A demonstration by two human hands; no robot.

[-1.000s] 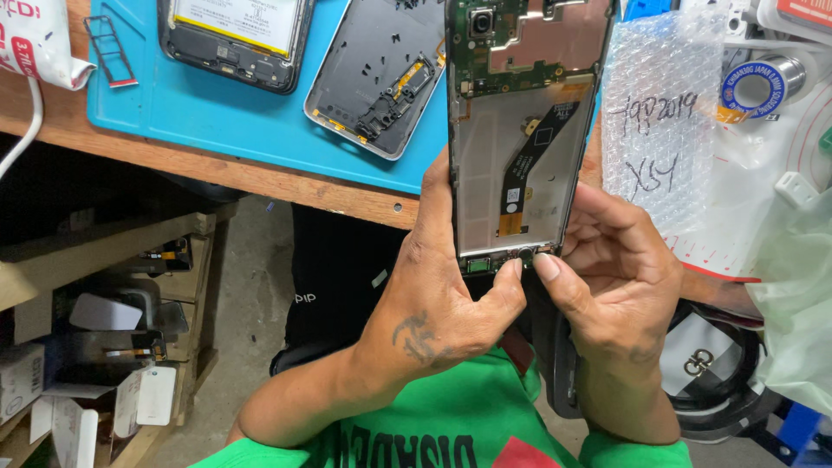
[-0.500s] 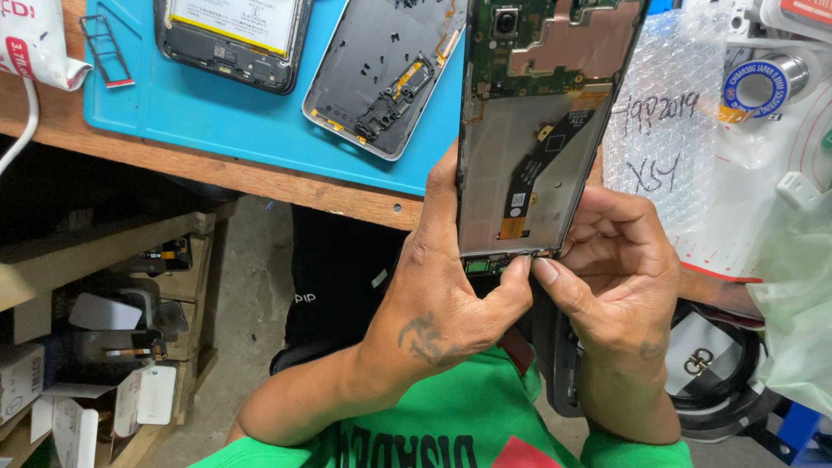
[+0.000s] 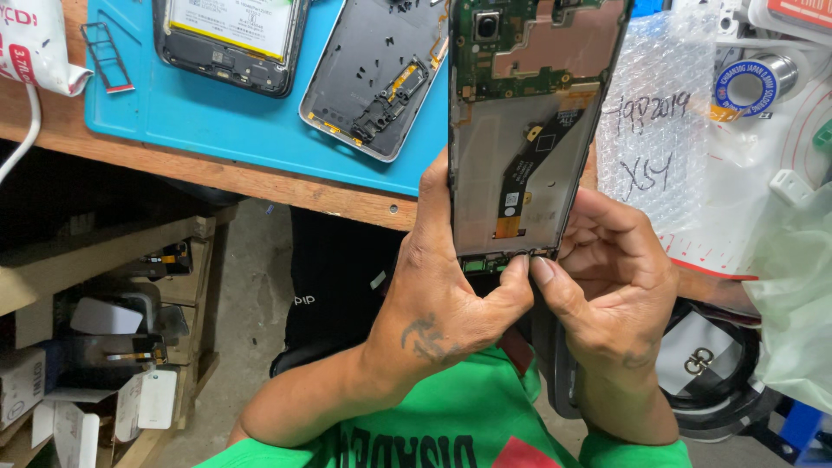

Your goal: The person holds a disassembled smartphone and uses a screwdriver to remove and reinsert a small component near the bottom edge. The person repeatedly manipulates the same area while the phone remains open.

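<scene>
An opened phone body stands upright in front of me, its circuit board, copper shield and black flex cable exposed. My left hand grips its lower left edge, thumb pressed against the bottom end. My right hand holds the lower right side, and its thumb meets the left thumb at the bottom edge connector area.
On the blue mat lie a phone with its battery showing and a grey back cover. A bubble-wrap bag and a roll of wire sit to the right. Shelves with boxes stand below the wooden table edge.
The phone body has tilted slightly and shifted a little to the right. Both thumbs stay pressed at its bottom edge.
</scene>
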